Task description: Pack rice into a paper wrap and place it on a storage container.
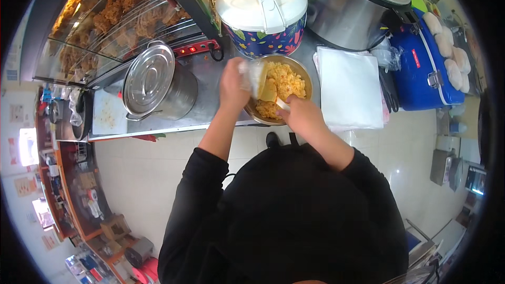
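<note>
A metal bowl (pixel 309 77) of yellow-orange rice (pixel 290 78) stands at the counter's front edge. My left hand (pixel 233 85) grips a pale, translucent container (pixel 253 75), tilted over the bowl's left side and blurred. Smooth yellow matter (pixel 269 90) shows at its mouth; whether it lies in the container or on the rice, I cannot tell. From the right, my right hand (pixel 303 113) holds a white utensil handle (pixel 282 104) that reaches into the rice. The utensil's far end is hard to make out.
Behind the bowl stands a flower-patterned rice cooker (pixel 264 37), beside a large steel cooker (pixel 343 15) of white rice. A lidded steel pot (pixel 173 90) and fried-chicken display case (pixel 118 19) are left. White paper sheets (pixel 349 88) and a blue cooler (pixel 418 67) flank the right.
</note>
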Available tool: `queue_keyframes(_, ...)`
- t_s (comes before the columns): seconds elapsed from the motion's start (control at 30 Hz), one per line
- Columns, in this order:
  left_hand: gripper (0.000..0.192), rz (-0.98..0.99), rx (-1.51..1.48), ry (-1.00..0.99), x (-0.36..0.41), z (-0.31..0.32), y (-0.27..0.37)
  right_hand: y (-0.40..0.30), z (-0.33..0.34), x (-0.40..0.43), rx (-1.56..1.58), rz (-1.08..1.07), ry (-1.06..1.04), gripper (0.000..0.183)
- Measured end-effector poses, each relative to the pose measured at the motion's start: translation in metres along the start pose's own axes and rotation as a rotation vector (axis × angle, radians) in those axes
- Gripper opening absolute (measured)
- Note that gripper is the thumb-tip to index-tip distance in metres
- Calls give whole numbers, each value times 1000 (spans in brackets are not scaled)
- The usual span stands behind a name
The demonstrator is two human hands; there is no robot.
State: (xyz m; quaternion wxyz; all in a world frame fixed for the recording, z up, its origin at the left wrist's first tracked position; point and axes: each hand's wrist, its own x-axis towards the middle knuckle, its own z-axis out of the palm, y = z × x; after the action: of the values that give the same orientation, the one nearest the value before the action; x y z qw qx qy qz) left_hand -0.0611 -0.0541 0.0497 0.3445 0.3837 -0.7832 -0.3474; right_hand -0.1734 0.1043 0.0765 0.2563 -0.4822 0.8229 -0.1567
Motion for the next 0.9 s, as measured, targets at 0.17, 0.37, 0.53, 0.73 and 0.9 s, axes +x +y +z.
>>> queue_keyframes(0.17, 19, 126, -37, 291, -14, -23, -36, -7, -17, -3, -192, 36, -28, 25)
queue_keyframes(0.37, 28, 41, 29, 388, -61, 10, -73, -5, -51, -55, -406, -2, 136, 22)
queue_keyframes(0.53, 15, -125, -303, 507, -57, 37, -52, 7, -30, -65, -436, -12, 38, 24)
queue_keyframes(0.73, 16, -447, -1258, 480, -43, 34, -23, -6, -9, -57, -183, -37, -18, 18)
queue_keyframes(0.9, 17, -397, -1280, 517, -35, 38, -5, -3, -11, -54, -28, -56, -24, 17)
